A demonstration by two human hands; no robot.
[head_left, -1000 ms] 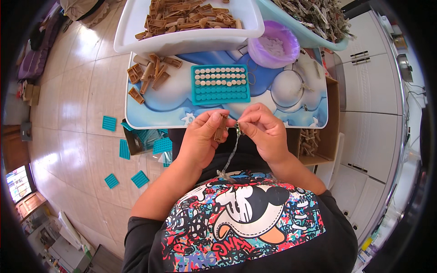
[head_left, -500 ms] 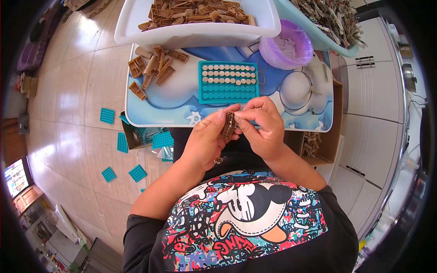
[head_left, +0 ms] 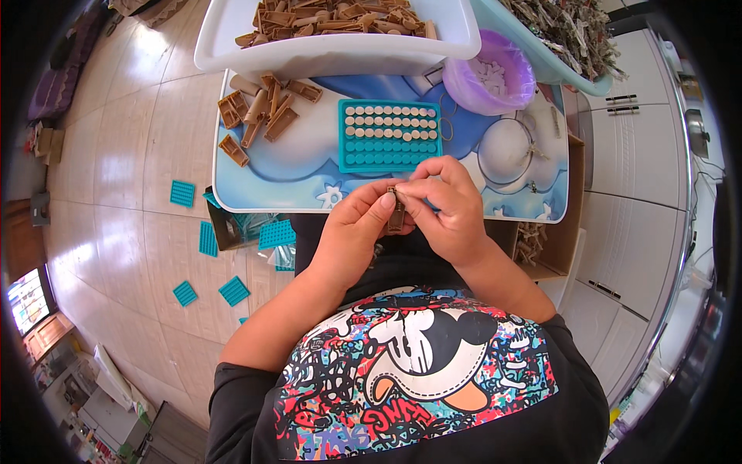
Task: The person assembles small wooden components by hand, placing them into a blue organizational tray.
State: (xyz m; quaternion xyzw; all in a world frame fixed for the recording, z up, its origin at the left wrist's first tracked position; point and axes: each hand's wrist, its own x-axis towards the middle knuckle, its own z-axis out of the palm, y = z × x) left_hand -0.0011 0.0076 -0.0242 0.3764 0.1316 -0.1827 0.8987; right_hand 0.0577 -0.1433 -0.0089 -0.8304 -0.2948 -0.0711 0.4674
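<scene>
A small hollow brown plastic part point(head_left: 396, 218) is held upright in front of my body, just off the table's near edge. My left hand point(head_left: 357, 226) is closed round it, with the thumb along its left side near the top. At its upper end, the thumb and forefinger of my right hand point(head_left: 447, 203) are pinched together; what lies between these fingertips is hidden. Beyond my hands, a teal tray point(head_left: 390, 168) lies on the table with rows of round cream-white pieces point(head_left: 390, 121) in its far half and bare teal rounds in its near rows.
Several loose brown parts point(head_left: 280, 124) lie at the table's left. Behind stand a white tub point(head_left: 332, 54) of brown parts and a purple lined bin point(head_left: 456, 93) with white pieces. Teal trays point(head_left: 234, 291) lie on the floor at left; a cardboard box point(head_left: 573, 185) stands at right.
The brown part has turned in my left hand and now stands more upright. My right fingertips have shifted from its side to its top end.
</scene>
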